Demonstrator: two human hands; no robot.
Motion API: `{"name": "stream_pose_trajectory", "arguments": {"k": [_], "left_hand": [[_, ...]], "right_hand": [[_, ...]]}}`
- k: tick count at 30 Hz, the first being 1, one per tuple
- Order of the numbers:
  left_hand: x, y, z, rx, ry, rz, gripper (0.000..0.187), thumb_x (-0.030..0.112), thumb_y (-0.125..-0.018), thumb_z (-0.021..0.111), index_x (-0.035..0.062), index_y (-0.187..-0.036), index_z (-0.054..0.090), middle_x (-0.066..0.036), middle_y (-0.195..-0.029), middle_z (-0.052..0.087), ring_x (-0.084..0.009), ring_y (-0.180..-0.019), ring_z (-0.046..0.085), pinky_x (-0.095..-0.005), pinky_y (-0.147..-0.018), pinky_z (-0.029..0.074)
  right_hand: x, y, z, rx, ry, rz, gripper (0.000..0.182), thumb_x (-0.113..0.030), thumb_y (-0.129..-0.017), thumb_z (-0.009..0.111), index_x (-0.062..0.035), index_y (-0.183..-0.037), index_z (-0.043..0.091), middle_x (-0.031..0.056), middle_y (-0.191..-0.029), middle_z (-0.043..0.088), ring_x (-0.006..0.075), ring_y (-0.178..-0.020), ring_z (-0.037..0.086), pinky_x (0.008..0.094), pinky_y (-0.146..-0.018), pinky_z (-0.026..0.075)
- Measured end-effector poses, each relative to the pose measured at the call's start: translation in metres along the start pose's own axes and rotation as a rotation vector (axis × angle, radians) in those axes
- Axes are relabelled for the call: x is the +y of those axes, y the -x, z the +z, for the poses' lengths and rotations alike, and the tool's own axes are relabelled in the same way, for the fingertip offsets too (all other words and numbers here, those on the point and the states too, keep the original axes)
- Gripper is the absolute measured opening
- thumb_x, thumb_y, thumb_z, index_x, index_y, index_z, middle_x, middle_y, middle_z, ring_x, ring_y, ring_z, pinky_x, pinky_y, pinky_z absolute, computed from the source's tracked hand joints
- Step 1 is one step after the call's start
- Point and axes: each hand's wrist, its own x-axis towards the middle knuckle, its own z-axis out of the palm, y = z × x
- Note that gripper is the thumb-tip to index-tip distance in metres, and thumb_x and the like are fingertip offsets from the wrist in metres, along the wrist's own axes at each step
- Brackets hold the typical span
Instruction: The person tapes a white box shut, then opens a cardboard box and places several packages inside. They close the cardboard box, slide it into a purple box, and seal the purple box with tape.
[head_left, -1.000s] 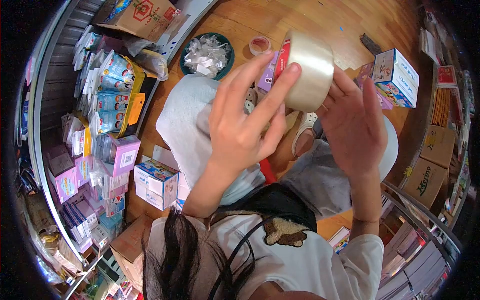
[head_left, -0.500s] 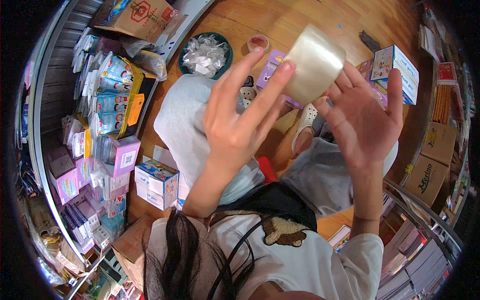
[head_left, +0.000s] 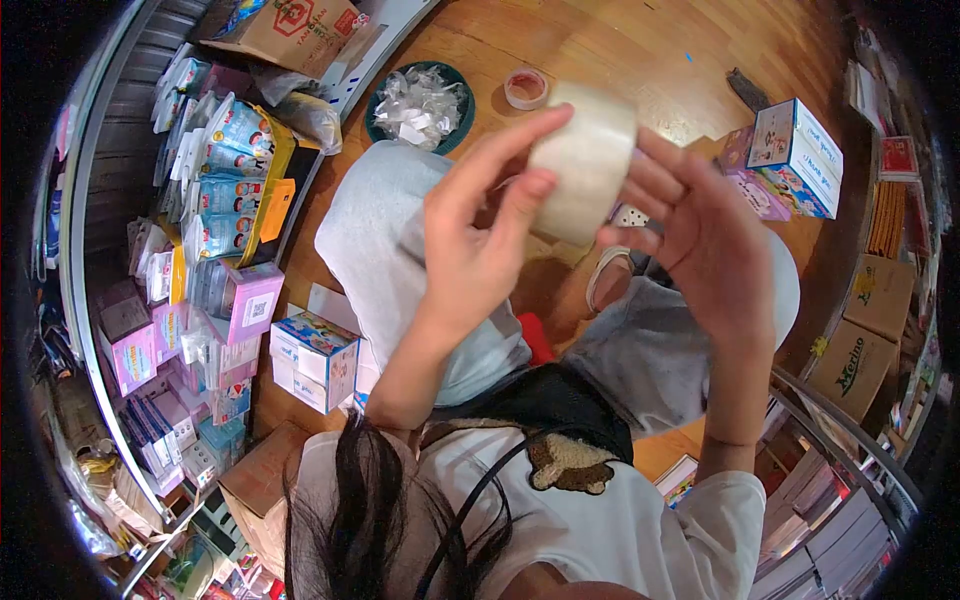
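Left hand (head_left: 470, 232): clamped on a wide roll of clear tape (head_left: 588, 175), thumb pressed to its pale outer face, a fingertip at its upper edge; the other fingers are partly hidden behind. Right hand (head_left: 718, 258): blurred, fingers spread apart, tips at the roll's right edge; cannot tell how firmly they bear on it. The roll is thus between the two sets of fingers, raised above the floor, tilted. Just beyond the left fingertips, on the floor: a smaller tape roll (head_left: 523, 103); to the left of that, a dark green basket (head_left: 467, 122) of clear and white scraps. Well to the left of the left fingers: blue printed packs (head_left: 232, 165), lettering too small to read, in a yellow-edged holder; lower, a pink box (head_left: 240, 285) bearing a white label with a QR-type code. Farther left and beyond the fingers: a brown carton (head_left: 262, 38) with a red hexagonal logo, red capitals starting "TAN", rest unclear. Right of the right fingers: a white and blue box (head_left: 800, 150), slanted blue script which I read as "Thank you!". Farther right, nearer the body than those fingers: a brown carton (head_left: 848, 365) marked "Merino" in dark letters.
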Motion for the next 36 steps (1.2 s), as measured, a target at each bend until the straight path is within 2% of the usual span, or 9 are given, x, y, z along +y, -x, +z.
{"name": "stream_pose_trajectory", "arguments": {"k": [2,8,11,15,18,28,31,33,36], "left_hand": [[0.004,-0.001,-0.005,0.054,0.026,-0.079,0.03,0.014,-0.089,0.057,0.001,-0.115,0.057,-0.008,-0.106,0.062,-0.0106,-0.09,0.056,-0.0212,-0.077,0.044],[0.005,0.0,-0.011,0.105,0.081,-0.11,0.023,0.016,-0.089,0.058,-0.0007,-0.105,0.059,-0.007,-0.102,0.062,-0.0081,-0.086,0.056,-0.0198,-0.072,0.044],[0.002,0.002,-0.01,0.116,0.126,-0.075,0.02,0.012,-0.086,0.061,-0.0011,-0.101,0.059,-0.008,-0.099,0.063,-0.0092,-0.087,0.057,-0.0201,-0.073,0.045],[0.002,0.003,-0.006,0.101,0.188,-0.062,0.019,0.006,-0.083,0.063,-0.002,-0.1,0.059,-0.008,-0.098,0.062,-0.0114,-0.089,0.059,-0.0217,-0.077,0.047],[0.003,0.003,-0.005,0.11,0.25,-0.051,0.019,0.002,-0.082,0.064,-0.0022,-0.099,0.059,-0.009,-0.098,0.062,-0.0128,-0.092,0.059,-0.0236,-0.08,0.048],[-0.007,-0.006,-0.016,-0.121,-0.111,0.107,0.049,0.036,-0.089,0.05,-0.0012,-0.121,0.051,-0.014,-0.104,0.058,-0.0195,-0.088,0.056,-0.028,-0.078,0.043],[-0.006,-0.006,-0.015,-0.153,-0.068,0.119,0.053,0.035,-0.084,0.056,-0.0007,-0.122,0.049,-0.016,-0.109,0.056,-0.023,-0.093,0.055,-0.0317,-0.083,0.041],[-0.005,-0.004,-0.014,-0.176,-0.008,0.112,0.058,0.034,-0.079,0.06,-0.0004,-0.124,0.046,-0.016,-0.112,0.055,-0.0242,-0.096,0.054,-0.0335,-0.086,0.04],[-0.001,-0.005,-0.016,-0.217,-0.039,0.093,0.065,0.033,-0.073,0.065,0.0,-0.125,0.044,-0.017,-0.114,0.053,-0.0249,-0.1,0.052,-0.0338,-0.088,0.038]], "right_hand": [[-0.002,0.004,0.011,0.206,0.59,0.065,0.045,-0.024,-0.094,0.042,0.0055,-0.128,0.041,0.0173,-0.116,0.057,0.0258,-0.108,0.056,0.0387,-0.091,0.044],[0.023,0.006,0.016,0.095,1.36,-0.281,0.043,-0.01,-0.081,0.063,0.0018,-0.12,0.051,0.0126,-0.101,0.064,0.0203,-0.094,0.061,0.0281,-0.081,0.044],[0.029,-0.001,0.016,0.024,1.493,-0.352,0.037,-0.01,-0.08,0.065,0.0005,-0.114,0.054,0.0122,-0.093,0.065,0.0191,-0.083,0.064,0.0285,-0.071,0.048],[0.032,-0.001,0.009,0.079,1.485,-0.243,0.025,-0.012,-0.08,0.063,0.0008,-0.1,0.055,0.0189,-0.085,0.061,0.0382,-0.078,0.058,0.0394,-0.068,0.046],[0.03,0.0,0.01,0.109,1.443,-0.194,0.023,-0.011,-0.08,0.062,-0.0001,-0.099,0.055,0.0195,-0.083,0.061,0.0361,-0.077,0.06,0.0384,-0.066,0.047],[0.018,0.006,0.023,0.138,0.819,-0.055,0.029,-0.011,-0.087,0.059,0.0068,-0.108,0.054,0.0122,-0.093,0.065,0.0152,-0.088,0.062,0.0276,-0.075,0.048],[0.019,0.006,0.023,0.115,0.748,-0.084,0.035,-0.018,-0.089,0.056,0.0083,-0.112,0.05,0.0122,-0.091,0.064,0.0132,-0.069,0.061,0.0244,-0.058,0.048],[0.019,0.007,0.022,0.097,0.683,-0.093,0.036,-0.018,-0.089,0.057,0.0081,-0.113,0.05,0.012,-0.094,0.063,0.0129,-0.071,0.06,0.0234,-0.06,0.047],[0.014,0.009,0.021,0.086,0.539,-0.044,0.031,-0.012,-0.087,0.059,0.007,-0.111,0.054,0.0099,-0.102,0.062,0.0126,-0.093,0.059,0.0236,-0.08,0.046]]}}
